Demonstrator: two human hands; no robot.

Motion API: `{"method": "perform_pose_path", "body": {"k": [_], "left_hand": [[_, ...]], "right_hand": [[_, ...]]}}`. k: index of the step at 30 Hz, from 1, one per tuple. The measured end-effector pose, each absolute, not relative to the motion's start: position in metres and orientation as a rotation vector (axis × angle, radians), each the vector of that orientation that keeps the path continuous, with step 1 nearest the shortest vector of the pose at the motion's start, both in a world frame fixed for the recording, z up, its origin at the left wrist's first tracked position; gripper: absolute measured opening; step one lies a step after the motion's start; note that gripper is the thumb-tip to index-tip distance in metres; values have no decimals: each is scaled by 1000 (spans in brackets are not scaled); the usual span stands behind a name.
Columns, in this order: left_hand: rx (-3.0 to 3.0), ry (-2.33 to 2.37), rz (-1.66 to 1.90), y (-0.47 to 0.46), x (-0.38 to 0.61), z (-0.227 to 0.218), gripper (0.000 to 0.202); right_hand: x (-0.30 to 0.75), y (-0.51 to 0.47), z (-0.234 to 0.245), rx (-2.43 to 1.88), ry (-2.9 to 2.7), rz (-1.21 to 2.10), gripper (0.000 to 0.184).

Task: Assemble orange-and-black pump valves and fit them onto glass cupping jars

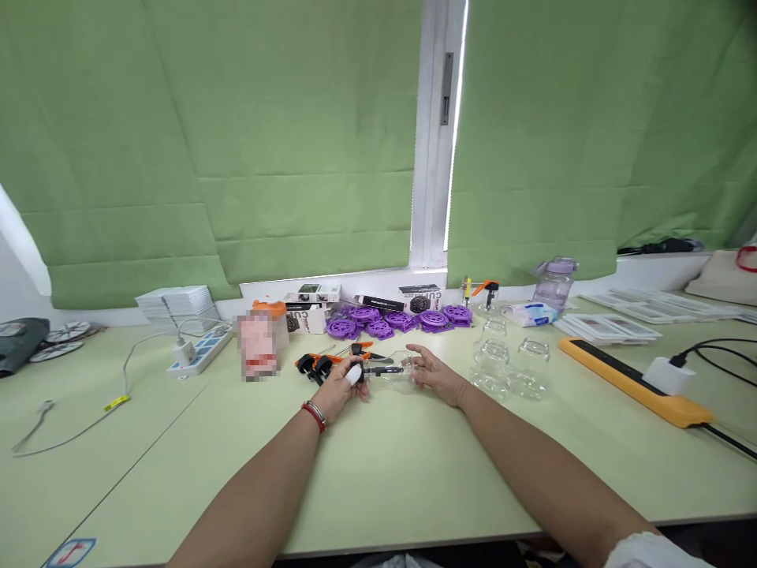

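My left hand (346,386), with a white covering on the thumb, is closed around the black end of a fitting (384,370). Its dark shaft lies along the inside of a clear glass jar (402,376), which is tipped on its side. At the jar's other end, the curled fingers of my right hand (441,377) grip the glass. Just beyond my left hand lie several black and orange parts (313,364). To the right of my right hand stand clear glass jars (531,371), and behind them is an upright black and orange fitting (490,290).
Purple plastic pieces (378,323) and small boxes (307,318) line the back. A yellow power strip (632,383) with a plugged charger lies right, near a purple-lidded bottle (554,284). Left are a white power strip (204,351), a cable (76,444) and a container (277,323).
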State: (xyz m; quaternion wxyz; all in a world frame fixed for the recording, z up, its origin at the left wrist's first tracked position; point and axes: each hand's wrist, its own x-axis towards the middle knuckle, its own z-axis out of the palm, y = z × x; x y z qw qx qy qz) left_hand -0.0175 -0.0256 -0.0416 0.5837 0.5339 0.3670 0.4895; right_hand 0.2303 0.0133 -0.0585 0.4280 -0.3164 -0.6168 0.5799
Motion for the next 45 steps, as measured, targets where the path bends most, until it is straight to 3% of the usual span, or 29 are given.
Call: {"method": "perform_pose_path", "body": {"k": [7,13,16,21,28,36,41,45], "left_hand": [[1229,848,1142,-26,-18,-41,52],[1231,835,1134,-26,-18,-42,53],[1225,842,1137,-26,-18,-42,55],[1229,836,1141,-25,-19,-42,54],[1228,835,1132,-25,-19,-43,52],[1229,844,1119,-26,-18,-42,51],[1240,838,1121,-27,-18,-41,50],[1256,837,1118,-27,-18,-42,49]], "right_hand": [[228,18,-62,-889,-1645,1349,55],[223,19,-63,-1082,-1627,1242,58],[225,17,-62,-987,-1587,1306,58],[234,13,-59,-799,-1586,1465,74],[230,19,-62,-949,-1679,1292,56],[226,18,-63,-990,-1598,1299,53],[234,14,-58,-780,-1617,1446,71],[234,14,-57,-788,-1644,1430,61]]}}
